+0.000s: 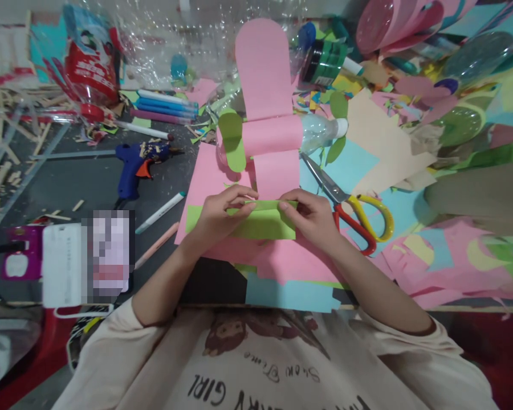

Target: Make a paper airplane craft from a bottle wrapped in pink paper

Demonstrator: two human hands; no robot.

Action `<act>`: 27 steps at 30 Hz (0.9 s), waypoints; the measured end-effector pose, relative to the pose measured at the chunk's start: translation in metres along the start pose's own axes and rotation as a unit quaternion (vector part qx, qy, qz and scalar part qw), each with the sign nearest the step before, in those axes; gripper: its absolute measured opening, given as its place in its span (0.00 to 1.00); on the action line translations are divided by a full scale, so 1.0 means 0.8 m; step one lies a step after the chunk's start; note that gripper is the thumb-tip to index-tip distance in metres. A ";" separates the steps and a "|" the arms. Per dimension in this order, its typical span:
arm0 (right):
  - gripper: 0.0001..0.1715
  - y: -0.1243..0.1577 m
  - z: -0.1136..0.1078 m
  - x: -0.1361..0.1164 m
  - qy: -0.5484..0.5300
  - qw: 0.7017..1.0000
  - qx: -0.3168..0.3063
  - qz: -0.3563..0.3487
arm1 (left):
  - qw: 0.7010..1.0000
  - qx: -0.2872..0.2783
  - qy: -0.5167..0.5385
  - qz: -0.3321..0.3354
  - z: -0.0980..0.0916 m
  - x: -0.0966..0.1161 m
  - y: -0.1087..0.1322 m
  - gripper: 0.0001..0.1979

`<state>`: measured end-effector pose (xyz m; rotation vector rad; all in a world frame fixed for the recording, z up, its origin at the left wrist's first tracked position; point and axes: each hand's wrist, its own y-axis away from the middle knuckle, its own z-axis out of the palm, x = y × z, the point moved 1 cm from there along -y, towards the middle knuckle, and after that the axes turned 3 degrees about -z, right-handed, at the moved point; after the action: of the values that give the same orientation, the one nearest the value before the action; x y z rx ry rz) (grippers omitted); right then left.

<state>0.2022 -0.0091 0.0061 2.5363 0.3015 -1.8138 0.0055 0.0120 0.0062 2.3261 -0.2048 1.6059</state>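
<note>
My left hand (228, 210) and my right hand (310, 213) pinch the two ends of a narrow, folded green paper strip (268, 205). Beneath it a wider piece of green paper (265, 225) lies on pink paper sheets (290, 256). Just beyond my hands rests a plastic bottle (318, 132) on its side, wrapped in pink paper, with long pink paper wings (263, 68) and green oval pieces (231, 139) at both ends. To the right of my right hand, scissors (346, 199) with red and yellow handles lie partly open.
At left are a blue glue gun (134, 162), several markers (166, 105), a phone (111, 250) and wooden sticks (8, 142). A red-labelled bottle (90, 68) stands behind them. Paper scraps (453, 256) and a dark green jar (325, 61) are on the right.
</note>
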 end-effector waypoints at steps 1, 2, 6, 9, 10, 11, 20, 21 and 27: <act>0.11 -0.001 -0.001 0.000 -0.002 1.000 -0.001 -0.002 | 1.000 -0.008 -0.007 0.003 0.000 0.002 0.000 0.09; 0.11 -0.001 -0.002 0.000 -0.007 1.000 -0.002 -0.002 | 1.000 -0.016 -0.015 0.006 -0.001 0.004 -0.001 0.09; 0.16 -0.006 -0.008 0.002 -0.032 0.999 -0.002 0.020 | 0.997 -0.036 -0.046 0.044 -0.008 0.013 -0.002 0.09; 0.20 -0.008 -0.010 0.005 -0.056 0.997 0.015 0.052 | 0.996 -0.052 -0.041 0.053 -0.010 0.017 -0.001 0.10; 0.21 -0.008 -0.010 0.006 -0.073 0.995 0.026 0.062 | 0.997 -0.051 -0.032 0.047 -0.010 0.016 0.000 0.10; 0.23 -0.008 -0.010 0.009 -0.101 0.992 0.037 0.070 | 0.998 -0.040 -0.018 0.036 -0.010 0.015 0.000 0.09; 0.29 0.004 0.004 0.022 -0.186 0.975 0.032 0.116 | 0.980 0.017 0.181 -0.083 0.011 -0.002 -0.004 0.08; 0.28 0.005 0.005 0.022 -0.177 0.976 0.046 0.117 | 0.981 -0.003 0.174 -0.081 0.014 -0.002 -0.003 0.08; 0.25 0.005 0.010 0.013 -0.199 0.970 0.036 0.135 | 0.983 0.087 -0.064 0.146 0.017 -0.004 0.006 0.14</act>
<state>0.1984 -0.0127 -0.0065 2.0521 -0.1137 -2.1814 0.0151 0.0029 -0.0002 2.6372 -0.4709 1.6643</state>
